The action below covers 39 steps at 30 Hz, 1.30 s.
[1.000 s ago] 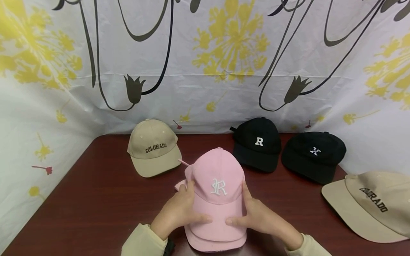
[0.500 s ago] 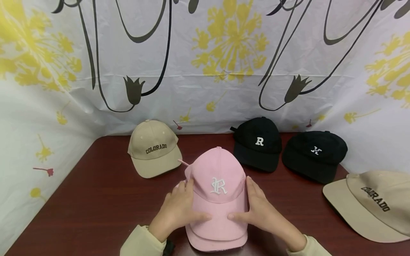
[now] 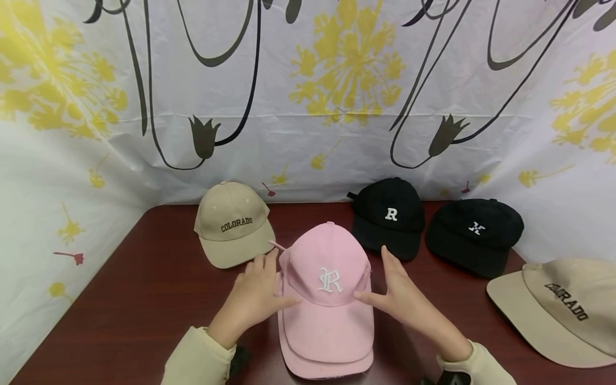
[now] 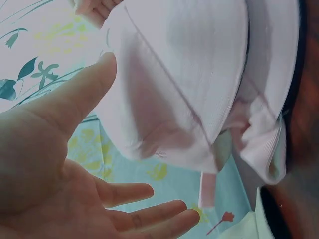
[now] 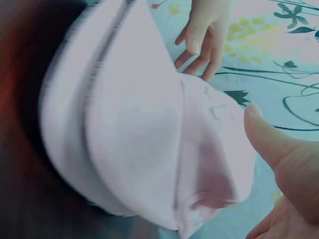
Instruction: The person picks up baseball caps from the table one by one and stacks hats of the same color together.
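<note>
A pink baseball cap [image 3: 329, 251] with a white embroidered R sits on top of another pink cap [image 3: 327, 370], whose brim peeks out below. Both stand at the front middle of the table, brims toward me. On the left side my left hand [image 3: 250, 299] is spread with its fingers straight, and the left wrist view shows a gap between the palm and the caps. My right hand [image 3: 401, 299] stands on the other side, fingers extended, thumb pointing at the upper cap. Neither hand grips anything.
A beige COLORADO cap [image 3: 236, 222] is at the back left. Two black caps, one with an R [image 3: 389, 216] and one with a white mark [image 3: 474, 235], stand at the back right. Another beige cap [image 3: 553, 310] lies at the right. Patterned cloth [image 3: 308, 144] hangs behind the dark red table [image 3: 120, 315].
Both hands have let go of the upper pink cap and drawn apart to either side, slightly upward in the head view. The stacked caps stay in place.
</note>
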Tool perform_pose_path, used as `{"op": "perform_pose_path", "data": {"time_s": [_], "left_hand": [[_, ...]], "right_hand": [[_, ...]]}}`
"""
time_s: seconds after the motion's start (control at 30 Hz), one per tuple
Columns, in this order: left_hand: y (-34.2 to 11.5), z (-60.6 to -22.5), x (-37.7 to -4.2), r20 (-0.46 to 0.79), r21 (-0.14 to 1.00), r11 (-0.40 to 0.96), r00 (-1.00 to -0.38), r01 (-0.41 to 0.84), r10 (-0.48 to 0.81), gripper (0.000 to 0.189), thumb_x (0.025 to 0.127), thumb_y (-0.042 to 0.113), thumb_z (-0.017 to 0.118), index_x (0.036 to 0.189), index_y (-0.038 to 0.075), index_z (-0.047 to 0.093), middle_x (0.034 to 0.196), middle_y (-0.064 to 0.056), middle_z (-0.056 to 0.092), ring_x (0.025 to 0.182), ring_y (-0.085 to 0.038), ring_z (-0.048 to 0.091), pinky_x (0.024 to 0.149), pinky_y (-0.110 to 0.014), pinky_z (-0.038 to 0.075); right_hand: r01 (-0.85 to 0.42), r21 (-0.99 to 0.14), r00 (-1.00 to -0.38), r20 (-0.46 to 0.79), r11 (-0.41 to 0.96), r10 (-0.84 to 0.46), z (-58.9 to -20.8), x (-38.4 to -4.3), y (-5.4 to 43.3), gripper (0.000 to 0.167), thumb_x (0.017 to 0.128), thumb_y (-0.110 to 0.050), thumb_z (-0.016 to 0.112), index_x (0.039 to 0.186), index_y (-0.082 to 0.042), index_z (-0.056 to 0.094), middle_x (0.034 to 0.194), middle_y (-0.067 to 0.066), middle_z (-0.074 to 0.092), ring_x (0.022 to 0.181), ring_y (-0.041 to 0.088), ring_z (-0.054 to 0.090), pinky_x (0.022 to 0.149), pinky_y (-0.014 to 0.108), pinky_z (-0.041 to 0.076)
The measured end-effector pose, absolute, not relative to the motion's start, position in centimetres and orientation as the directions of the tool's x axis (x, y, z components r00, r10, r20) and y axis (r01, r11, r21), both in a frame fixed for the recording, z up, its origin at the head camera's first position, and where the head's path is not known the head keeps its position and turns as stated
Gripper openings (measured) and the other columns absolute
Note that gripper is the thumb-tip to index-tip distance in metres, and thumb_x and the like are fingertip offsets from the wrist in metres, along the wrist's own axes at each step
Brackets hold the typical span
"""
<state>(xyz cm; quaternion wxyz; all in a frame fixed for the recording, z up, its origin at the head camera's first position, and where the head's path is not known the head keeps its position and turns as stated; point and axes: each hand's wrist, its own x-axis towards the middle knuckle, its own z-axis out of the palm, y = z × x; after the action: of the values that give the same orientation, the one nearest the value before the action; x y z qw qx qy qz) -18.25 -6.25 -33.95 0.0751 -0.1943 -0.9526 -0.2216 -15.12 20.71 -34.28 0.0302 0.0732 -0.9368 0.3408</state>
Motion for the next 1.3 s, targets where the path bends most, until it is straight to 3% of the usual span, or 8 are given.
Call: {"op": "perform_pose_path", "data": {"time_s": [0.3, 0.5, 0.63, 1.0, 1.3], "left_hand": [[-7.8, -32.7, -19.2, 0.271, 0.417, 0.812, -0.908, 0.41, 0.319, 0.083, 0.068, 0.044, 0.077, 0.129, -0.001, 0.042, 0.109, -0.019, 0.049, 0.096, -0.036, 0.05, 0.076, -0.051, 0.043], [-9.2, -32.0, -19.7, 0.251, 0.421, 0.817, -0.916, 0.395, 0.314, 0.089, 0.074, 0.045, 0.072, 0.135, -0.007, 0.033, 0.125, -0.027, 0.042, 0.113, -0.041, 0.044, 0.084, -0.057, 0.039], [-10.0, -31.6, -20.0, 0.248, 0.423, 0.82, -0.92, 0.386, 0.305, 0.09, 0.075, 0.045, 0.072, 0.136, -0.006, 0.03, 0.126, -0.027, 0.041, 0.114, -0.042, 0.043, 0.085, -0.058, 0.037], [-11.9, -30.8, -20.5, 0.235, 0.423, 0.835, -0.933, 0.351, 0.273, 0.087, 0.078, 0.04, 0.069, 0.137, -0.008, 0.026, 0.127, -0.032, 0.036, 0.108, -0.046, 0.047, 0.082, -0.061, 0.037], [-12.8, -30.8, -20.7, 0.218, 0.416, 0.854, -0.946, 0.312, 0.24, 0.087, 0.078, 0.042, 0.068, 0.135, -0.009, 0.027, 0.124, -0.034, 0.037, 0.109, -0.052, 0.041, 0.077, -0.063, 0.037]], "right_hand": [[-0.242, -0.62, -0.97, 0.183, 0.747, -0.162, -32.0, -16.6, 19.5, 0.111, 0.075, -0.048, 0.071, 0.143, 0.008, 0.003, 0.148, 0.025, 0.005, 0.135, 0.039, 0.006, 0.102, 0.056, 0.017], [-0.298, -0.604, -0.954, 0.211, 0.739, -0.212, -30.2, -18.1, 18.0, 0.111, 0.076, -0.046, 0.071, 0.144, 0.004, -0.001, 0.15, 0.02, 0.002, 0.136, 0.034, 0.003, 0.104, 0.053, 0.015], [-0.326, -0.596, -0.945, 0.214, 0.734, -0.246, -29.4, -19.0, 16.9, 0.109, 0.077, -0.044, 0.071, 0.144, 0.004, 0.0, 0.15, 0.019, 0.002, 0.137, 0.033, 0.002, 0.105, 0.052, 0.013], [-0.344, -0.586, -0.936, 0.152, 0.734, -0.317, -27.7, -20.7, 13.4, 0.104, 0.079, -0.04, 0.07, 0.144, 0.005, 0.002, 0.151, 0.018, 0.004, 0.137, 0.031, 0.002, 0.107, 0.047, 0.013], [-0.324, -0.604, -0.936, 0.094, 0.729, -0.338, -27.4, -21.3, 11.3, 0.105, 0.079, -0.049, 0.066, 0.145, 0.001, 0.001, 0.151, 0.014, 0.003, 0.138, 0.023, 0.002, 0.107, 0.042, 0.015]]}}
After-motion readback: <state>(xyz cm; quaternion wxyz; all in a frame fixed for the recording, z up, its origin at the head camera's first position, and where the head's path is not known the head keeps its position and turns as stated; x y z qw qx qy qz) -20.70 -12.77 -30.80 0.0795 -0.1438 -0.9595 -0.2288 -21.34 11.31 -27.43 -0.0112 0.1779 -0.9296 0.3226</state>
